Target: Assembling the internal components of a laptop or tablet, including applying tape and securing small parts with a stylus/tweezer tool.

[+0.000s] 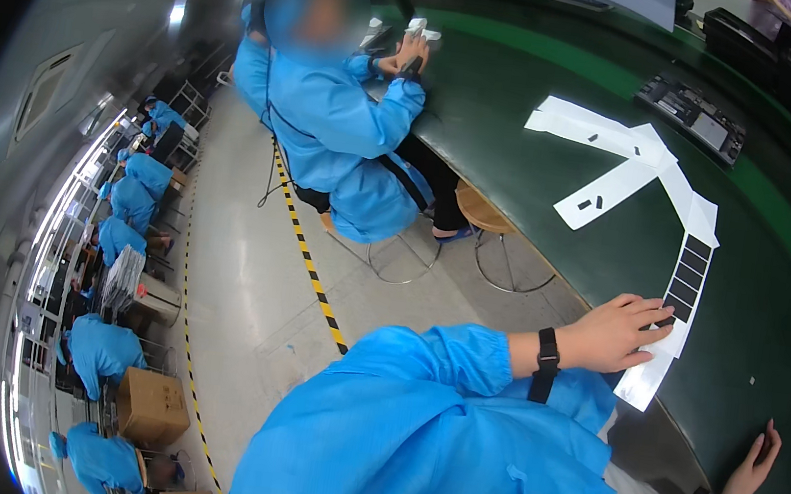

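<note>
My left hand (610,335) lies over a white strip (643,384) near the table's edge, its fingers stretched out and the thumb a little apart. Black rectangles (688,276) run in a row along that strip, and the fingertips touch the end of the row. Whether a piece is under the fingers is hidden. My right hand (751,473) rests at the table edge, fingers loosely extended with nothing seen in them. Beyond the strip, more white sheets (610,189) lie joined or overlapping, with a few small black pieces (586,203) on them.
The green table (492,101) runs along the right side. A black device with exposed parts (693,118) lies farther back. A co-worker in a blue smock (331,130) sits at the far left of the table, hands on it. A wooden stool (484,209) stands nearby.
</note>
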A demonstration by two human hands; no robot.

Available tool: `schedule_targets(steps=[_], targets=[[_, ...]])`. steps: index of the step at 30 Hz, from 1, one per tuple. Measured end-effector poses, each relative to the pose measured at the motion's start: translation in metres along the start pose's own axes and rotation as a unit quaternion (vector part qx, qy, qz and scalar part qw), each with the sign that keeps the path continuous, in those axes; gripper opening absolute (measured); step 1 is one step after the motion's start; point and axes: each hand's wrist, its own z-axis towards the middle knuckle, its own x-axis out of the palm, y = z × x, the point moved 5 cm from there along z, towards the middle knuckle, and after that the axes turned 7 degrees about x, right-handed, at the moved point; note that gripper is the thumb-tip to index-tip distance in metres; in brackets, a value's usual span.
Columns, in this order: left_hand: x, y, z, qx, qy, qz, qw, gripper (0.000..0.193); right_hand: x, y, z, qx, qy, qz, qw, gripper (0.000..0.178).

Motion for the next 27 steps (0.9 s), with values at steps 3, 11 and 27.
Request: schedule_targets(steps=[3,11,27], targets=[[0.001,-0.005,0.009,0.038,-0.036,-0.038,0.998,0.048,-0.034,-0.011,-0.011,-0.012,-0.028,-0.051,0.998,0.028],[-0.021,0.007,0.006,-0.063,0.088,0.075,0.991,0.046,0.018,0.067,-0.02,-0.005,-0.075,-0.028,0.997,0.022],[-0.002,0.006,0.024,-0.037,0.059,0.075,0.995,0.047,-0.018,0.044,-0.002,0.08,0.112,0.098,0.986,0.029]])
